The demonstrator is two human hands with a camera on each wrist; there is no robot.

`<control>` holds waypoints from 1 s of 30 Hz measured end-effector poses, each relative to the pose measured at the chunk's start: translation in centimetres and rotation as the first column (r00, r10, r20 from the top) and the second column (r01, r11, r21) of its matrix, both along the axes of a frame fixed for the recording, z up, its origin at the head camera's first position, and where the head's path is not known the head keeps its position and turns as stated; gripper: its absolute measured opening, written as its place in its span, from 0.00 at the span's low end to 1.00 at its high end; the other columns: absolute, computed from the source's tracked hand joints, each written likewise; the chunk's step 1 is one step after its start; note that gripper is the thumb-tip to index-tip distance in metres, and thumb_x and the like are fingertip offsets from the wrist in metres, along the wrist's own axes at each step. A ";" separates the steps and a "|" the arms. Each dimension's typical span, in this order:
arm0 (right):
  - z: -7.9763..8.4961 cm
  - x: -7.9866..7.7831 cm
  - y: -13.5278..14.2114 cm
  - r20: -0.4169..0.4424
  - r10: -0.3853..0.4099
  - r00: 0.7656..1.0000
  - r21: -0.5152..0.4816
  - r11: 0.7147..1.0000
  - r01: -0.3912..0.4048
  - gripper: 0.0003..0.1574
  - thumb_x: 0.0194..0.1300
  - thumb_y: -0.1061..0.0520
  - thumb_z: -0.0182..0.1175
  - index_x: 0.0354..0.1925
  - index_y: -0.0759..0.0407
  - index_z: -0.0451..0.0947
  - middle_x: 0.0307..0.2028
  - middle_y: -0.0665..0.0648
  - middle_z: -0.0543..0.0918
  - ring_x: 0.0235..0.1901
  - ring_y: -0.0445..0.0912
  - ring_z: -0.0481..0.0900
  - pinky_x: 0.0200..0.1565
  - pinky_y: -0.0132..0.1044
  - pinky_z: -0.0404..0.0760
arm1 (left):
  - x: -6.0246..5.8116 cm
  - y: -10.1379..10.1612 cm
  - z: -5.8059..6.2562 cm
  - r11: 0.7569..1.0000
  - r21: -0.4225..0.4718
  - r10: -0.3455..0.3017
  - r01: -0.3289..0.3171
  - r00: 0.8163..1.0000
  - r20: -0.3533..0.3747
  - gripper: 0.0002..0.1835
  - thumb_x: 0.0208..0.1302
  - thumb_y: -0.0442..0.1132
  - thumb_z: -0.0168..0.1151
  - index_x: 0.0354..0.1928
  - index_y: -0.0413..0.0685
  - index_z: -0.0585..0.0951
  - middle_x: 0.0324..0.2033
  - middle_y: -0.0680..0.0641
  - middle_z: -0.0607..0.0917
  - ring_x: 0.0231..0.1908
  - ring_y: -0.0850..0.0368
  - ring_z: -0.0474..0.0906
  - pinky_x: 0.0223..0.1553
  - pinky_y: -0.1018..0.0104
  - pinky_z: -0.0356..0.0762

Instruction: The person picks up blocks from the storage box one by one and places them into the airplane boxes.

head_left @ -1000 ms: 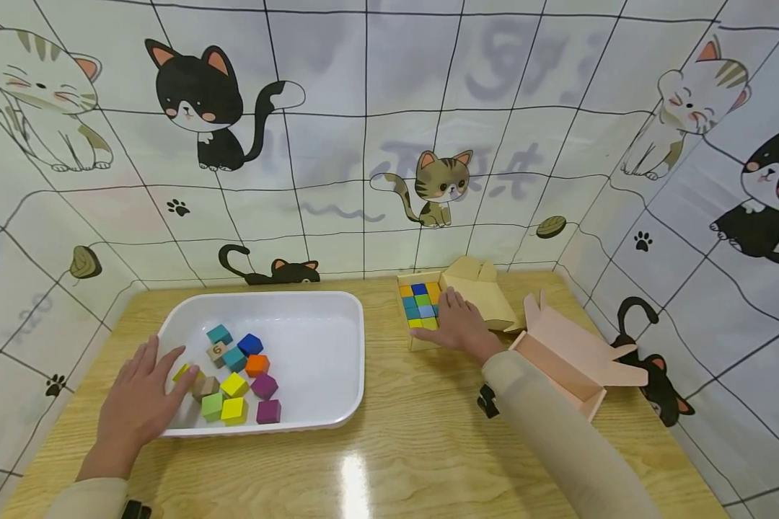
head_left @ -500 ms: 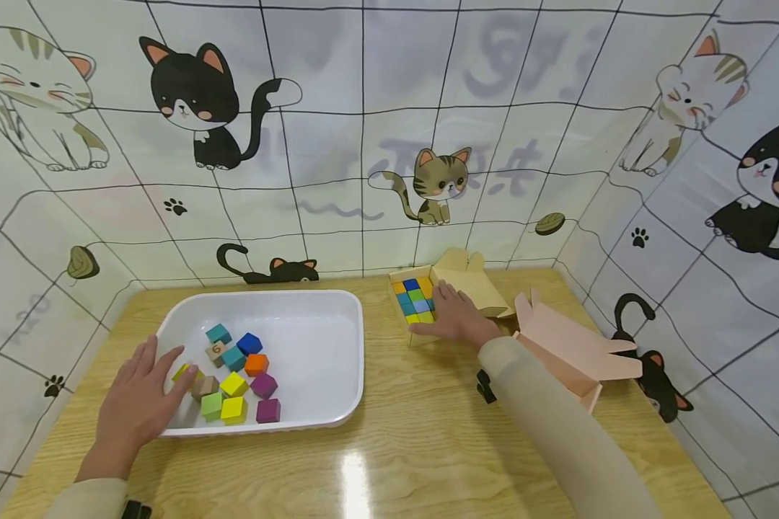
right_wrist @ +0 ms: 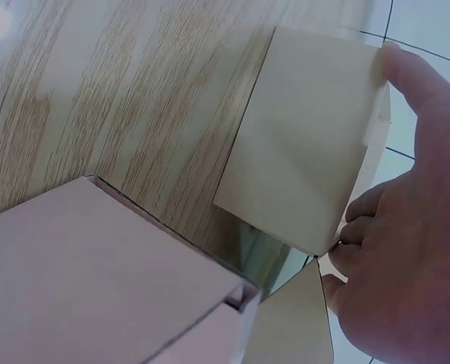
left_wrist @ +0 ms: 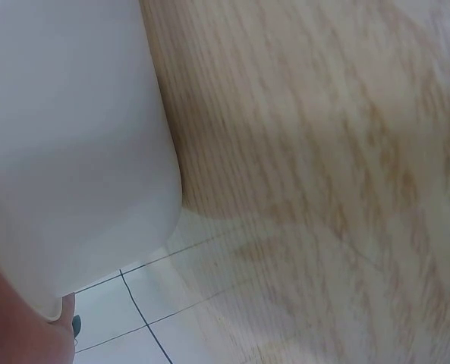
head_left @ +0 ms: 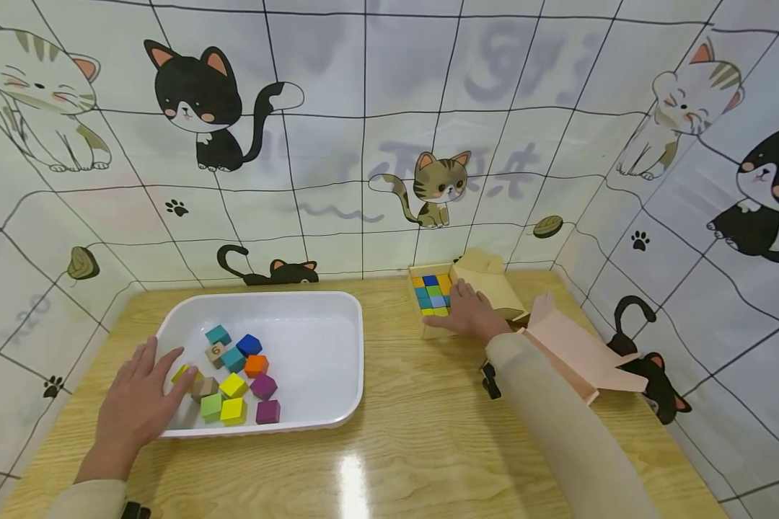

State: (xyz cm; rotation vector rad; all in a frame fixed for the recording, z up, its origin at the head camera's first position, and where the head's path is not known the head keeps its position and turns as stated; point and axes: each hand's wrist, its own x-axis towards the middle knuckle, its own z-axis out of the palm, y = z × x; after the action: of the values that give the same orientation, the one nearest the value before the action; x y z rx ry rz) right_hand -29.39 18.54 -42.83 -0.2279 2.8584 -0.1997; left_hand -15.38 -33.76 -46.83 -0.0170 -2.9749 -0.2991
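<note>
My left hand [head_left: 136, 404] rests across the left rim of a white plastic tray [head_left: 324, 360], fingers spread and mostly straight. Several coloured cubes lie loose in the tray, among them an orange cube [head_left: 256, 365] and a blue cube [head_left: 249, 344]. At the back right, my right hand [head_left: 474, 315] grips a pale yellow cardboard box [head_left: 432, 331] with its lid folded open. Coloured cubes [head_left: 433, 290] are packed in rows inside; the hand hides part of them. In the right wrist view, the thumb lies at one corner of the box wall [right_wrist: 308, 136] and the other fingers curl by its side.
An open pink cardboard box [head_left: 574, 346] stands tilted right of the yellow box, partly hidden by the right sleeve [head_left: 552, 425]. The yellow lid [head_left: 490, 288] leans towards it. A cat-printed cloth wall [head_left: 331, 180] closes off the wooden table's back and sides.
The yellow box, with my right hand on it, shifts slightly left and then back to the right. The pink box moves a little too. My left hand, tray and loose cubes stay put.
</note>
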 end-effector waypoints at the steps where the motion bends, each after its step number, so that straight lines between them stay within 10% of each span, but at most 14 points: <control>1: 0.0 0.0 0.1 0.003 -0.007 1.000 -0.005 1.000 0.007 0.71 0.51 0.19 0.44 0.69 0.70 0.39 0.71 0.69 0.41 0.71 0.59 0.39 0.69 0.58 0.45 | 0.0 0.0 0.0 1.000 0.002 -0.001 0.001 1.000 0.000 0.37 0.66 0.63 0.37 0.62 0.39 0.64 0.69 0.30 0.43 0.68 0.33 0.38 0.64 0.35 0.41; 30: 0.9 0.0 6.3 0.036 -0.096 0.995 -0.036 0.995 0.098 0.65 0.56 0.27 0.49 0.67 0.75 0.41 0.69 0.74 0.44 0.69 0.65 0.43 0.66 0.63 0.42 | 0.0 0.0 0.2 1.000 0.025 -0.013 0.012 1.000 0.016 0.37 0.66 0.62 0.37 0.63 0.39 0.63 0.69 0.29 0.42 0.69 0.32 0.34 0.64 0.34 0.37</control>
State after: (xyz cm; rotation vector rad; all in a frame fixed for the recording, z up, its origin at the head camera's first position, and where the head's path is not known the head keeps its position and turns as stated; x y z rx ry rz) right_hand -29.42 24.87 -41.90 -0.0921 2.8360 -0.2743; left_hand -15.37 -33.71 -46.68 -0.0306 -2.9880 -0.3393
